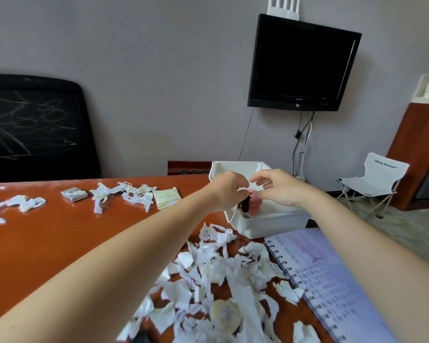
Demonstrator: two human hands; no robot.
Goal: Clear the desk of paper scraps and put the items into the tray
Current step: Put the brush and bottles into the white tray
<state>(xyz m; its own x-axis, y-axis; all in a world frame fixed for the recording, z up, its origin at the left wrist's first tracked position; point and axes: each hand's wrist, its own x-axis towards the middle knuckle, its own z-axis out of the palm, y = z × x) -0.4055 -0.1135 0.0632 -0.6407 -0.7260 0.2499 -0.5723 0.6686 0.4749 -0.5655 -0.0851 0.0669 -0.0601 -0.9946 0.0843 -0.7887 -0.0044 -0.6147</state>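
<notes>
A white tray stands at the desk's far right edge. Both hands hover over it, close together. My left hand grips a small dark object that hangs below its fingers. My right hand has its fingers loosely curved, thumb and forefinger apart, just above a pink item in the tray. Torn white paper scraps lie heaped on the near desk, with more scraps further back. A small silver box and a beige sachet lie on the desk.
A spiral notebook lies at the near right beside the scraps. A round white packet sits among the near pile. More strips lie at the far left. A black office chair stands behind the brown desk.
</notes>
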